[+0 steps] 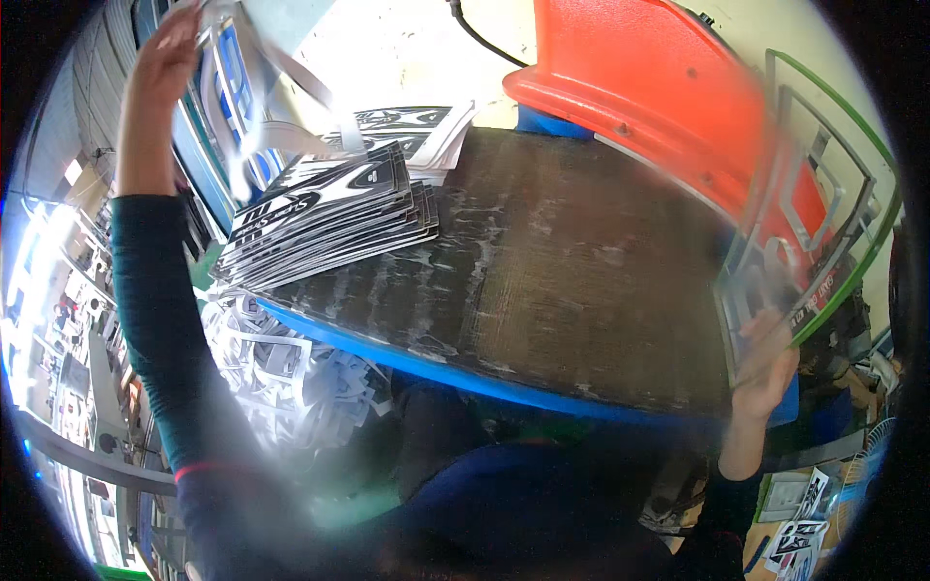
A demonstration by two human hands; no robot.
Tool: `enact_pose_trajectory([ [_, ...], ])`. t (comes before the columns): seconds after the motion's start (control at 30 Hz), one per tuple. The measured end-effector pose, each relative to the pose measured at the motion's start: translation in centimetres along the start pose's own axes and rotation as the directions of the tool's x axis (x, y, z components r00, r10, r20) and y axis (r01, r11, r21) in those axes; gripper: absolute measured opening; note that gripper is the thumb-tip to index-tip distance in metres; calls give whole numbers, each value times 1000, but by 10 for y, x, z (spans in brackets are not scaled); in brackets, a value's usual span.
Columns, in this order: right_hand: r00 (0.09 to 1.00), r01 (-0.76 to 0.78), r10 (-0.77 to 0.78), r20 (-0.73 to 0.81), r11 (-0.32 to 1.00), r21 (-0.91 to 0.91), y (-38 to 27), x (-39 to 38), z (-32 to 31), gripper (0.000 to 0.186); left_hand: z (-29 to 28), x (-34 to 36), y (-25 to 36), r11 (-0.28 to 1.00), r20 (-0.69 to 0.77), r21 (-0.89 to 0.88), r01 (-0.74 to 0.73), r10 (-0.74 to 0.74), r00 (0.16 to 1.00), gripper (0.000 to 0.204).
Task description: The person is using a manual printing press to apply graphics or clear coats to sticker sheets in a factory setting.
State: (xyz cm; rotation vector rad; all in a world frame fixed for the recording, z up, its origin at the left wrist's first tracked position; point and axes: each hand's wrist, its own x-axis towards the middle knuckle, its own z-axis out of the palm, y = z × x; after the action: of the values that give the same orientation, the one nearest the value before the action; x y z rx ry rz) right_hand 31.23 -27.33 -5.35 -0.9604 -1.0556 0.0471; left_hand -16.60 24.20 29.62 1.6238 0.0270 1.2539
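Observation:
My left hand (177, 44) is raised at the upper left, its fingers closed on a white skeleton of cut-out sheet strips (262, 136); the strips hang loose and are smeared by motion. Below them a fanned stack of black-and-white printed sheets (329, 218) lies on the table's left end. Over at the right edge, my right hand (765, 368) is closed on the lower end of a cutting die (809, 194), a see-through frame with a green rim and metal outlines inside. It stands tilted up on edge beside the table, and motion blurs the hand.
The worn dark tabletop (572, 261) has a blue front edge. A large red machine arm (649, 97) reaches over its back right. Another pile of printed sheets (426, 131) sits behind the stack. White offcuts (300, 373) heap below the left edge. Printed pieces (799, 542) lie at the lower right.

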Motion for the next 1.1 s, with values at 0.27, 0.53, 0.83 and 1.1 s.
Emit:
enact_pose_trajectory([
  [0.27, 998, -10, 6, -67, 998, -60, 3, -7, -5, 62, -151, -19, 4, 902, -686, 417, 113, 231, 690, 49],
  [0.53, 999, -18, 16, -43, 999, -49, 4, -8, -7, 60, -74, -58, -154, 70, -25, 997, 42, -222, 975, 53],
  [0.83, 998, 6, -8, -66, 1000, -29, 1, -8, -8, 55, 40, -82, -238, 67, 231, 965, -254, -678, 698, 42],
  [1.1, 999, 14, -16, -49, 999, -44, 1, -8, -3, 57, 47, -79, -244, -17, 293, 928, -373, -584, 757, 27],
])
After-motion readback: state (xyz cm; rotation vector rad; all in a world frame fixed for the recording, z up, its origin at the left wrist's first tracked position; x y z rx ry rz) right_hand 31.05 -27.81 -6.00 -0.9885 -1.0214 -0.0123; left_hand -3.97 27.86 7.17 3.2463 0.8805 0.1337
